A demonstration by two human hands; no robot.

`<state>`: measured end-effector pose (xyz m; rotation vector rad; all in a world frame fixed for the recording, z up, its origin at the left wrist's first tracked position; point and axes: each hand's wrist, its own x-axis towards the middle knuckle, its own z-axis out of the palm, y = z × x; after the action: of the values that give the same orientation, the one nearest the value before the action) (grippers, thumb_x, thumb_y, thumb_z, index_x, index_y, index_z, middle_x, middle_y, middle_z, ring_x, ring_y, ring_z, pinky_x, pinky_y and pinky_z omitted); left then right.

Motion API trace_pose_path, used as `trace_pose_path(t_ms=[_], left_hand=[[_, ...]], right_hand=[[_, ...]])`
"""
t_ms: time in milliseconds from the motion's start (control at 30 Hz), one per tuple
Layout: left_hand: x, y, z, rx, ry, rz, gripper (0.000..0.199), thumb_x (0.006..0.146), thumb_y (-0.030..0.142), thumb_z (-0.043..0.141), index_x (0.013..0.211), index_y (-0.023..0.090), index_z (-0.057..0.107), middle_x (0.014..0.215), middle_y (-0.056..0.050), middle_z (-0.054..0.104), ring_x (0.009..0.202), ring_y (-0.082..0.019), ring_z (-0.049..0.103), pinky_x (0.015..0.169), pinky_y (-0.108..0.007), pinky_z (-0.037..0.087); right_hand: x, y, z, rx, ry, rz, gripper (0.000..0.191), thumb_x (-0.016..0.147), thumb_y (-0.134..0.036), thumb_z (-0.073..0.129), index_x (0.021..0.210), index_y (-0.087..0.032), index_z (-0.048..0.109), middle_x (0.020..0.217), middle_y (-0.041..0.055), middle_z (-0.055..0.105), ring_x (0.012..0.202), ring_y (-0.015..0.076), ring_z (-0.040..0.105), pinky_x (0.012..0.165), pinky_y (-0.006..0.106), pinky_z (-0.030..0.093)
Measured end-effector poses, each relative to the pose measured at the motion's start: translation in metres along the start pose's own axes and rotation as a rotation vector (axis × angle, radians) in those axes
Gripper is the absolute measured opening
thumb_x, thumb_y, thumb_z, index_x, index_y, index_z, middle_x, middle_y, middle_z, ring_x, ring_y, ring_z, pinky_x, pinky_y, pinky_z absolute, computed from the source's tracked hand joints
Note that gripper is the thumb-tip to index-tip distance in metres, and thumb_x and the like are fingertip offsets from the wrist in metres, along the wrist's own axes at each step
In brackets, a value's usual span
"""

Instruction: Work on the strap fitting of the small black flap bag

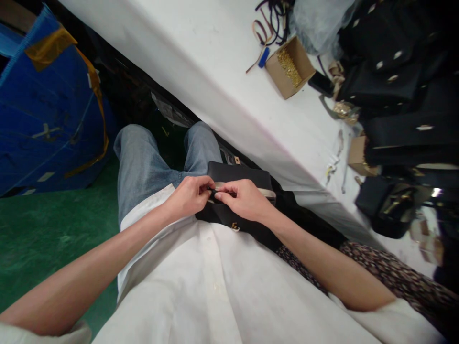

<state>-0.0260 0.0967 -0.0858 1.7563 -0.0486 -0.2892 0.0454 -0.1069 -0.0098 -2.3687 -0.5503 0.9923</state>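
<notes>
A black handbag (239,176) with a pale band along its opening and a small gold-coloured clasp (234,226) lies on my lap against the white shirt. My left hand (191,196) is closed in a pinch at the left end of the opening. Close beside it, my right hand (245,198) reaches over the bag, thumb and fingers pinched at the same edge. Both hands' fingertips nearly meet on a small dark part of the bag, mostly covered by the fingers.
A white-covered table (215,71) runs diagonally to the right. On it are an open cardboard box of gold-coloured bits (289,67), dark cords (278,21) and several black bags (405,95). A large blue bin (50,110) stands left; patterned fabric (387,272) shows at right.
</notes>
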Motion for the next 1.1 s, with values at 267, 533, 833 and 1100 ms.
trace_pose_path(t_ms=[267, 533, 833, 1100], left_hand=[[0.0, 0.005, -0.001, -0.016, 0.0, -0.045, 0.022, 0.086, 0.008, 0.057, 0.096, 0.019, 0.074, 0.076, 0.002, 0.069, 0.07, -0.015, 0.061, 0.065, -0.03, 0.04], [0.001, 0.014, -0.008, -0.008, -0.073, -0.081, 0.021, 0.09, 0.01, 0.058, 0.101, 0.017, 0.074, 0.079, 0.001, 0.07, 0.07, -0.015, 0.059, 0.065, -0.029, 0.04], [-0.001, 0.018, -0.013, -0.059, -0.143, -0.096, 0.024, 0.093, 0.014, 0.056, 0.109, 0.017, 0.074, 0.093, -0.002, 0.076, 0.082, -0.017, 0.067, 0.072, -0.03, 0.048], [0.005, 0.015, -0.007, -0.033, -0.096, -0.077, 0.018, 0.085, 0.012, 0.063, 0.096, 0.018, 0.074, 0.082, -0.001, 0.074, 0.074, -0.017, 0.066, 0.065, -0.03, 0.046]], right_hand=[[-0.002, -0.005, 0.009, -0.126, 0.114, -0.05, 0.026, 0.099, -0.036, 0.069, 0.079, -0.022, 0.078, 0.067, 0.0009, 0.068, 0.063, 0.0167, 0.055, 0.061, 0.034, 0.033], [-0.001, -0.003, 0.009, -0.172, 0.114, -0.062, 0.028, 0.1, -0.034, 0.068, 0.074, -0.022, 0.073, 0.065, -0.0001, 0.065, 0.062, 0.0152, 0.052, 0.061, 0.034, 0.029], [0.0, -0.001, 0.006, -0.218, 0.085, -0.078, 0.025, 0.1, -0.033, 0.066, 0.08, -0.022, 0.075, 0.073, 0.0018, 0.071, 0.067, 0.0167, 0.058, 0.065, 0.034, 0.035], [-0.002, -0.003, 0.001, -0.23, 0.057, -0.101, 0.022, 0.101, -0.031, 0.065, 0.082, -0.022, 0.073, 0.075, 0.0013, 0.072, 0.066, 0.0162, 0.057, 0.065, 0.034, 0.032]])
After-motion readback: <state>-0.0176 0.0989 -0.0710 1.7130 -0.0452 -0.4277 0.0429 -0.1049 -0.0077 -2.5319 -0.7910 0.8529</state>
